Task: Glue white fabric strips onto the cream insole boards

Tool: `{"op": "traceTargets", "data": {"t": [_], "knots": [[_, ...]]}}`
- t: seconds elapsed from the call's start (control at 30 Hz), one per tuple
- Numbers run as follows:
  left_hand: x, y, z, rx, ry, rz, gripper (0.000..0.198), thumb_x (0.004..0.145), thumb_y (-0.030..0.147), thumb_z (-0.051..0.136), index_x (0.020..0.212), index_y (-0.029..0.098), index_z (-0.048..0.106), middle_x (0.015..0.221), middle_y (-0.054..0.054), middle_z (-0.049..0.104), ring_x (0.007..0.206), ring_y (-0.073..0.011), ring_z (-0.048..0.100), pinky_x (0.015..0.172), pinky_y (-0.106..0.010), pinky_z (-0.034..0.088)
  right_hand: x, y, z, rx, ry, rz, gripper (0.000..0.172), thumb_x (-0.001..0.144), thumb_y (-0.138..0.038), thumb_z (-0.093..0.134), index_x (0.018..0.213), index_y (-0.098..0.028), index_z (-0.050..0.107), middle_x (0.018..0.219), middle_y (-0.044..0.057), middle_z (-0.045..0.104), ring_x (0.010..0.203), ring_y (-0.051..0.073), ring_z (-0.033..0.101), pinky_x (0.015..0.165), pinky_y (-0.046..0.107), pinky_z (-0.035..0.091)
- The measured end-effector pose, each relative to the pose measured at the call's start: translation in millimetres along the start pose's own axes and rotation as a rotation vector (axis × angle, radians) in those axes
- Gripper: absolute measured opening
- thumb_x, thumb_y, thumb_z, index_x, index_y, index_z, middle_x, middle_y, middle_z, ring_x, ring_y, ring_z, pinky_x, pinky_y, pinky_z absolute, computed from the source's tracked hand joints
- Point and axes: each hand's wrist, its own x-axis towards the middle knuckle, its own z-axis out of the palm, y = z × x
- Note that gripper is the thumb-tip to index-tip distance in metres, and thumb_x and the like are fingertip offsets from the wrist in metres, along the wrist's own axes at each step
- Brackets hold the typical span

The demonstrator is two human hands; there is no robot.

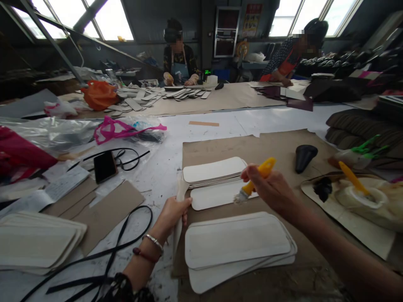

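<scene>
My right hand (272, 188) is closed round a yellow-handled brush (255, 180), its bristles touching a single white padded panel (214, 198) on brown cardboard (267, 147). My left hand (171, 214) grips a narrow white strip (180, 209) standing on edge at the cardboard's left side. Behind the single panel lies a small stack of white panels (214, 170). A larger stack of white panels (236, 243) lies nearest me.
A glue pot with a second yellow brush (359, 191) and a black cone-shaped object (304, 157) sit to the right. A phone (105, 166), black straps (119, 247) and another panel stack (34, 245) lie left. Two other people work at the far table.
</scene>
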Motion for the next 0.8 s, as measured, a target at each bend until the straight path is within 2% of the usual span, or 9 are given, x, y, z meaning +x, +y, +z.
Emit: {"op": "traceTargets", "data": {"t": [0.1,0.23,0.33,0.47,0.57,0.67,0.8], "knots": [[12.0,-2.9,6.5,-0.001,-0.028,-0.012,0.026,0.059,0.035,0.058,0.048,0.02,0.041,0.031,0.007,0.038,0.025,-0.0085,0.035,0.029,-0.021,0.026,13.6,2.5,35.3,0.328,-0.068,0.175,0.062,0.075,-0.074,0.035,0.07,-0.016,0.056,0.063,0.001,0.054,0.046,0.009,0.046,0.04,0.021,0.039],[11.4,-5.3,8.5,0.002,-0.055,-0.031,0.027,0.056,0.038,0.059,0.048,0.02,0.041,0.029,0.007,0.036,0.024,-0.0071,0.032,0.028,-0.02,0.022,19.3,15.8,54.0,0.6,-0.103,0.312,0.057,0.071,-0.071,0.049,0.072,-0.014,0.057,0.067,0.001,0.055,0.048,0.008,0.049,0.041,0.019,0.043],[8.0,-5.7,9.8,-0.004,-0.077,-0.042,0.028,0.054,0.041,0.061,0.052,0.019,0.044,0.03,0.008,0.036,0.025,-0.0061,0.03,0.029,-0.019,0.021,18.9,20.0,61.6,0.657,-0.156,0.356,0.051,0.067,-0.065,0.06,0.072,-0.014,0.056,0.067,0.0,0.055,0.05,0.007,0.05,0.043,0.018,0.046],[3.5,-8.1,11.3,0.005,-0.078,-0.048,0.026,0.055,0.041,0.06,0.056,0.017,0.048,0.029,0.008,0.037,0.027,-0.006,0.029,0.032,-0.019,0.019,15.4,20.7,72.6,0.614,-0.181,0.437,0.049,0.059,-0.061,0.068,0.069,-0.014,0.055,0.058,-0.002,0.056,0.045,0.007,0.051,0.042,0.019,0.048],[3.0,-9.2,11.6,0.029,-0.038,-0.048,0.022,0.057,0.037,0.059,0.055,0.017,0.049,0.027,0.006,0.038,0.028,-0.006,0.029,0.035,-0.02,0.018,12.6,26.3,69.6,0.509,-0.131,0.437,0.048,0.06,-0.061,0.066,0.067,-0.015,0.055,0.053,-0.002,0.056,0.04,0.008,0.05,0.04,0.02,0.047],[3.2,-8.5,13.5,0.056,-0.01,-0.035,0.021,0.056,0.035,0.058,0.053,0.018,0.048,0.027,0.006,0.039,0.029,-0.0069,0.031,0.037,-0.02,0.02,9.9,40.5,53.2,0.37,0.027,0.384,0.045,0.063,-0.059,0.064,0.068,-0.016,0.056,0.051,-0.002,0.055,0.041,0.01,0.051,0.039,0.02,0.045],[-4.0,-10.7,11.6,0.126,-0.086,0.003,0.027,0.058,0.043,0.058,0.051,0.019,0.048,0.026,0.004,0.039,0.03,-0.0102,0.033,0.039,-0.023,0.025,0.7,62.2,25.8,0.157,0.23,0.319,0.036,0.071,-0.054,0.059,0.072,-0.018,0.058,0.051,-0.003,0.053,0.042,0.011,0.051,0.039,0.02,0.043]]}}
